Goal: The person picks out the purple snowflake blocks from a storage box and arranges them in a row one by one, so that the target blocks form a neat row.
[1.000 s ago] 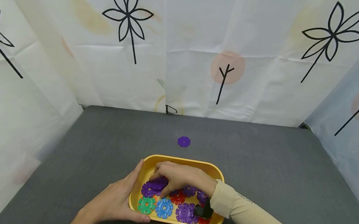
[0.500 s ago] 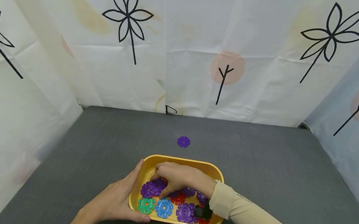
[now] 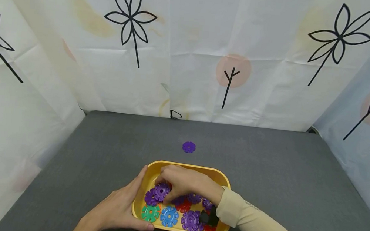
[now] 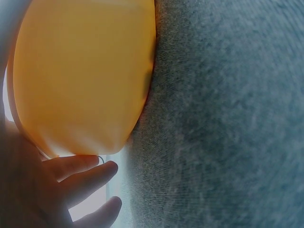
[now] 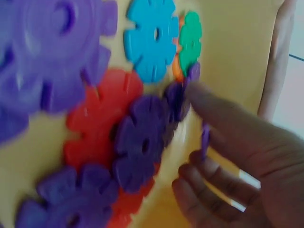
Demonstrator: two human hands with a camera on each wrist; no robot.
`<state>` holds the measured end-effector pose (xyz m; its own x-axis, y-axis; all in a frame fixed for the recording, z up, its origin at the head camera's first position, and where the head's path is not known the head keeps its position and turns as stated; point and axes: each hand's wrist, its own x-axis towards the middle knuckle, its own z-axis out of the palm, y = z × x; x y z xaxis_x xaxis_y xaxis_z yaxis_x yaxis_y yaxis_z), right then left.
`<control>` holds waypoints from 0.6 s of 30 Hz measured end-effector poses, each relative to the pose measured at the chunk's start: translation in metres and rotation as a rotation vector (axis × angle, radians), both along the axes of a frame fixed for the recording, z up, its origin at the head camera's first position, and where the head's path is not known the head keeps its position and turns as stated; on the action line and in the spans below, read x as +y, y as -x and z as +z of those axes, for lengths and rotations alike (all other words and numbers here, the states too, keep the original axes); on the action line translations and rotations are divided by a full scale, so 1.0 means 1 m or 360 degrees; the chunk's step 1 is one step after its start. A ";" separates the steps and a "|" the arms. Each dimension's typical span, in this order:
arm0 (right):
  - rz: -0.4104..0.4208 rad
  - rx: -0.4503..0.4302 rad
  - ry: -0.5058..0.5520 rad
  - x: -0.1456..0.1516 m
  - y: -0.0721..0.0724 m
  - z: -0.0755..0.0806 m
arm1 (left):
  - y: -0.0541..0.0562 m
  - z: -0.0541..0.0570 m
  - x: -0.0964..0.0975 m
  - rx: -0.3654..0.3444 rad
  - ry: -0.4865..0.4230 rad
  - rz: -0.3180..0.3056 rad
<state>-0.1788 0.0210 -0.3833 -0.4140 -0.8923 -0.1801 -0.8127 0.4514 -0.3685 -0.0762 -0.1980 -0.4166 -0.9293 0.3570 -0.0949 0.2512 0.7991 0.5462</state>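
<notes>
Purple disc (image 3: 161,191) sits pinched in the right hand (image 3: 180,180).

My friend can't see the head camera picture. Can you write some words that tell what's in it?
A right hand reaches into a yellow tray of purple, red, blue and green flower-shaped discs while the left hand rests against its left end. Another purple disc lies beyond the tray on a gray table, before a flower-printed white cloth.
</notes>
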 end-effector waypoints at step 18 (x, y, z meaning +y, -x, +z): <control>-0.0184 0.0060 0.0308 0.029 0.011 0.052 | -0.001 0.002 0.002 -0.0119 -0.0044 0.0029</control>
